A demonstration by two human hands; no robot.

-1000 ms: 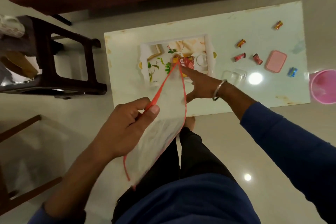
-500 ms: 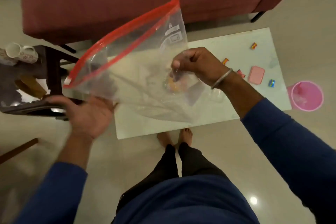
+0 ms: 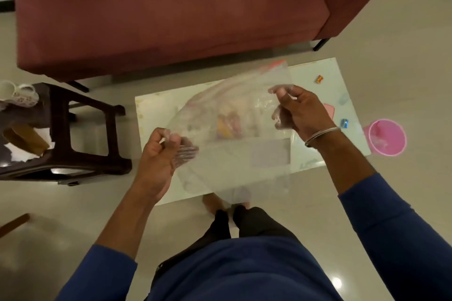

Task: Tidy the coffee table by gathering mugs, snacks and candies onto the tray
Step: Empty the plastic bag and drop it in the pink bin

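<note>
I hold a clear zip bag (image 3: 234, 134) with a red seal stretched flat above the white coffee table (image 3: 151, 110). My left hand (image 3: 163, 151) pinches its lower left corner. My right hand (image 3: 297, 110) grips its right edge. The tray and a yellow-red snack packet (image 3: 228, 124) show only as a blur through the plastic. An orange candy (image 3: 319, 78), a blue candy (image 3: 344, 123) and a pink lidded box (image 3: 329, 108) lie on the table's right part, beyond my right hand.
A maroon sofa (image 3: 171, 14) stands behind the table. A dark wooden stool (image 3: 80, 134) at the left carries white mugs (image 3: 19, 94). A pink bin (image 3: 386, 137) sits on the floor at the table's right end. My legs are at the near edge.
The bag has swung down from raised and tilted to flat between both hands. My left hand, open under it before, now pinches its corner. My right hand shifted to the right edge.
</note>
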